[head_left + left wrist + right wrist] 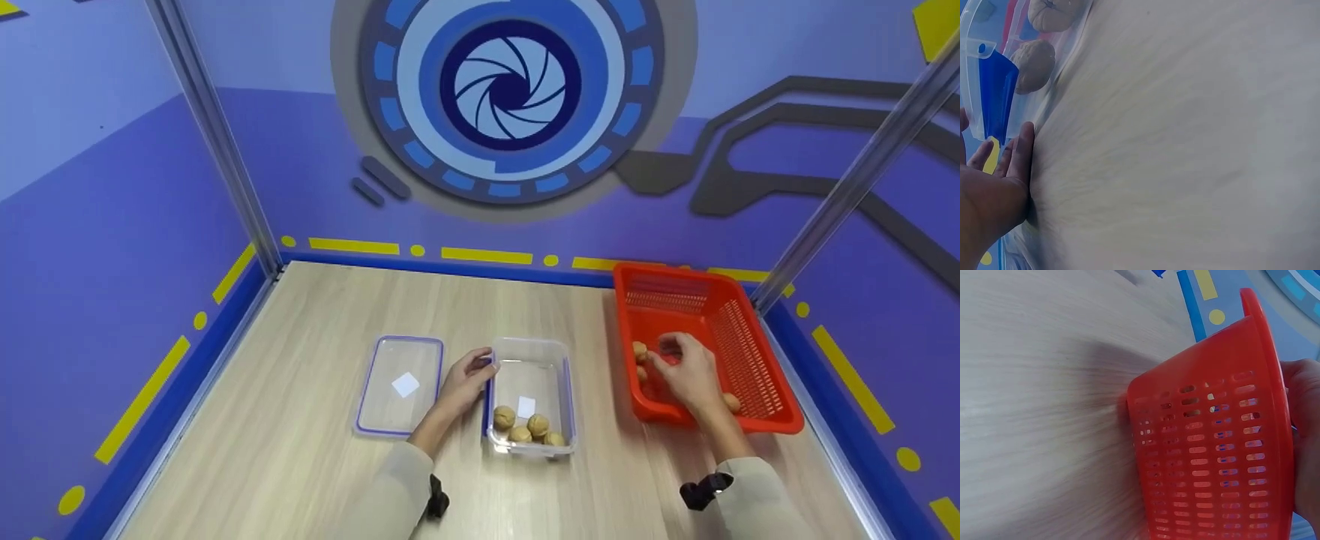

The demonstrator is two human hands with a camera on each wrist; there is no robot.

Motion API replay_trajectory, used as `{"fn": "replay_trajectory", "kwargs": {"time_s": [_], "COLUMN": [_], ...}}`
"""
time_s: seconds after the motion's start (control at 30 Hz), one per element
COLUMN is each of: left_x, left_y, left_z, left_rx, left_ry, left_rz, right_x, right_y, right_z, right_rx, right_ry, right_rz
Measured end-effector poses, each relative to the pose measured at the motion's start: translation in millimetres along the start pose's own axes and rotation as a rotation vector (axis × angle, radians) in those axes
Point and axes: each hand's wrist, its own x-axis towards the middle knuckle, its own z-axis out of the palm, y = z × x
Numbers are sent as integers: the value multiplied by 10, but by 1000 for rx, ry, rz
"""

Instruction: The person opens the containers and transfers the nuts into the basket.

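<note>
A clear plastic food container (525,382) stands mid-table with several walnuts (538,425) gathered at its near end. My left hand (466,381) is at the container's left side, fingers loosely bent by the rim; a blue side latch (997,93) hangs above them in the left wrist view. My right hand (688,375) reaches inside the red plastic basket (757,352), thumb and fingers apart. Beside its thumb, walnuts (639,351) lie along the basket's left wall, and another walnut (731,403) is near the wrist. In the right wrist view, the basket wall hides the fingertips.
The container's clear lid (386,405), edged in blue-purple, lies flat on the wooden table (315,390) to the left. Blue-purple panels (247,142) with metal posts enclose the back and sides. The basket stands close to the right-hand panel.
</note>
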Motion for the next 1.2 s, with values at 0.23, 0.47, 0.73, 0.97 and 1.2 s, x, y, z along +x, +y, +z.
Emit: {"fn": "replay_trajectory", "kwargs": {"time_s": [0.23, 0.47, 0.73, 0.97, 1.2], "left_x": [-137, -20, 36, 44, -28], "left_y": [276, 66, -48, -63, 79], "left_z": [9, 5, -14, 16, 7], "left_rx": [5, 26, 7, 17, 19], "left_ry": [-8, 8, -10, -1, 9], "left_rz": [34, 51, 42, 38, 40], "right_x": [7, 22, 7, -143, -373], "right_y": [-31, -247, -778, -1066, -1269], "right_z": [-20, -29, 185, 600, 971], "right_rx": [-22, -4, 107, 168, 247], "right_ry": [20, 21, 79, -8, -153], "right_rz": [-50, -77, -275, -401, -319]}}
